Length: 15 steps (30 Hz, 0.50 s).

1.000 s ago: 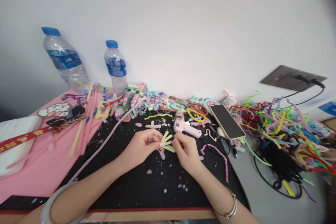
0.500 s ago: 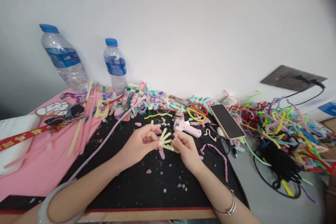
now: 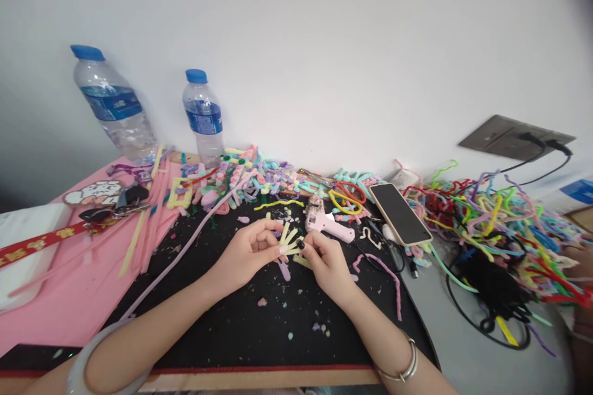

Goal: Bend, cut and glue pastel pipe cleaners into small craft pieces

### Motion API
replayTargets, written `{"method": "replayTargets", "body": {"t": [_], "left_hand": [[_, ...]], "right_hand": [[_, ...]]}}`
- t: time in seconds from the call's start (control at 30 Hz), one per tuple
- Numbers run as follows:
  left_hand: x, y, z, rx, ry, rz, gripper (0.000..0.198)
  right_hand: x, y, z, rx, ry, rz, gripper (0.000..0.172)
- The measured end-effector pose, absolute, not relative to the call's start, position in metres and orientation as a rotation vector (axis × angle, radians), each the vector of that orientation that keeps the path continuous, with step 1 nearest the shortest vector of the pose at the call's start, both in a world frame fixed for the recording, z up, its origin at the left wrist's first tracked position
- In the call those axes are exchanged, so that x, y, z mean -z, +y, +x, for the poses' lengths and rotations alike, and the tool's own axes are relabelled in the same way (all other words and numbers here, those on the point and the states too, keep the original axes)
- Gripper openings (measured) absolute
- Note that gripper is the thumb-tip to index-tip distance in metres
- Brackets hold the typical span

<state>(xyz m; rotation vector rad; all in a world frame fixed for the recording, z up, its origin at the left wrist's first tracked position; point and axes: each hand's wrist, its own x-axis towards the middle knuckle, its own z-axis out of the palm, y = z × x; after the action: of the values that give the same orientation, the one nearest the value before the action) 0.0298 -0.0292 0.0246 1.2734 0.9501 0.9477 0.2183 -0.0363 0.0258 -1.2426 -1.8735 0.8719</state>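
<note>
Holding together a small fan of pale yellow pipe-cleaner pieces [image 3: 290, 239], the left hand [image 3: 248, 253] and right hand [image 3: 324, 259] both pinch it above the black mat [image 3: 241, 327]. Just behind them lies a pink glue gun [image 3: 327, 224], with 2 water bottles [image 3: 204, 117] at the wall.

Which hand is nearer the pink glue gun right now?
Right. The right hand sits just in front of the pink glue gun, not touching it; the left hand is farther off, to the gun's left. Both pinch the yellow pipe-cleaner bundle between them.
</note>
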Motion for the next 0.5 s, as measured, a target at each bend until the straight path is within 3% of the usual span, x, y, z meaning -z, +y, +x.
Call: {"method": "replayTargets", "body": {"t": [0.33,0.5], "left_hand": [[-0.0277,-0.0274,0.029,-0.9,0.987,1.221,0.033],[-0.0235,-0.0243,0.0275,-0.782,0.983,1.266,0.02]], "right_hand": [[-0.0292,-0.0356,0.2226,-0.604,-2.089,-1.221,0.025],[-0.0279,-0.0347,0.2243,-0.613,-2.078,-1.203,0.023]]}}
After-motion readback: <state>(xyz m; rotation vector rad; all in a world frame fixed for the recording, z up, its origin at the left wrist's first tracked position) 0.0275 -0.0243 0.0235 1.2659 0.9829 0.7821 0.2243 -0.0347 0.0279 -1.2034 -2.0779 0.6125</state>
